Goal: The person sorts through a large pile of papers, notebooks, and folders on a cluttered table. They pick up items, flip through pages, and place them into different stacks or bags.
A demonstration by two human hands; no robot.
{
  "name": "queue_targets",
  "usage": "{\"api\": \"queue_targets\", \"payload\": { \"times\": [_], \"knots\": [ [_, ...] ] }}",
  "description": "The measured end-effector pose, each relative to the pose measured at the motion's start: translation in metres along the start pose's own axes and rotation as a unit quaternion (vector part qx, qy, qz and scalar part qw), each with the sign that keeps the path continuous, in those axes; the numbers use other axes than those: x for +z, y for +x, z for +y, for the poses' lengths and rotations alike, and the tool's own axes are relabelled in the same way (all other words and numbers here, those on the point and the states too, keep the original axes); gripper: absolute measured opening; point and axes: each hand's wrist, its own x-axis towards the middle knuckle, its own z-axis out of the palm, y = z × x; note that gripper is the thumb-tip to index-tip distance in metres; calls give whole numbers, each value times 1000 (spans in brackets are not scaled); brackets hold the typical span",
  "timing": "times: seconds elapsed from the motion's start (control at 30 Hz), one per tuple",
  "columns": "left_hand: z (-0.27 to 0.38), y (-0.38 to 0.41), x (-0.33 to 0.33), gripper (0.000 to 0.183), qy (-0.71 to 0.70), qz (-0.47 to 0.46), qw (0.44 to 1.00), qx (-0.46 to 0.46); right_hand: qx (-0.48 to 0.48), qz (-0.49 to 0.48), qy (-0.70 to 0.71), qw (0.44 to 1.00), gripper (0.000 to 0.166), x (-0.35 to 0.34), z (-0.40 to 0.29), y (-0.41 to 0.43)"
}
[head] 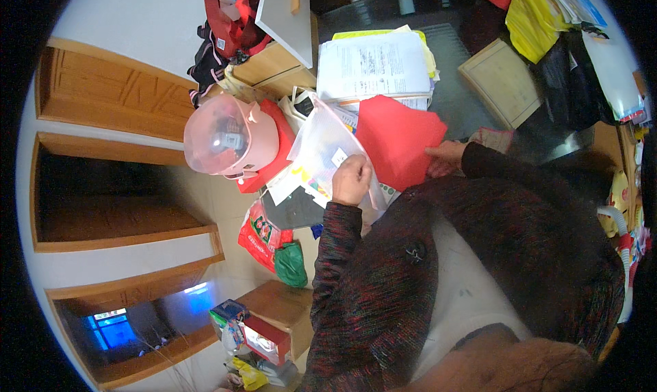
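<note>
My left hand (353, 180) is closed on the edge of a translucent mesh file pouch (328, 140), which bears a small white label. Coloured printed papers (308, 179) lie under or inside the pouch; I cannot tell which. At the right, my right hand (445, 157) grips the edge of a red sheet or folder (398, 138), its thumb on top. The red piece meets the pouch's right side and partly covers the papers beneath. Just beyond both stands a stack of printed papers (374, 66) with yellow sheets at its back.
A pink lidded container (251, 135) stands on a red box at the left. A glass-topped table (451, 37) carries a beige flat box (500, 84) and a yellow bag (536, 22). Red (262, 235) and green bags (291, 264) lie below the table's left edge.
</note>
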Motion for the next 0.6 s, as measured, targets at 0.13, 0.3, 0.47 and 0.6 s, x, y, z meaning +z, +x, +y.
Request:
{"api": "queue_targets", "payload": {
  "times": [0.13, 0.3, 0.47, 0.6],
  "knots": [
    [3, -5, 11, 12, 76, -81, 993, 44, -104, -29, -394, 913, 46, -9, -15, -11],
    [20, -7, 27, 6, 41, -92, 986, 133, -173, 22, -63, 983, 58, 20, -78, -46],
    [35, -11, 22, 8, 23, -151, 978, 143, -375, 79, 61, 922, 46, 34, -104, -28],
    [38, -9, -11, 15, 43, -76, 991, 104, -474, 74, -18, 877, 34, 46, -122, -24]
  ]
}}
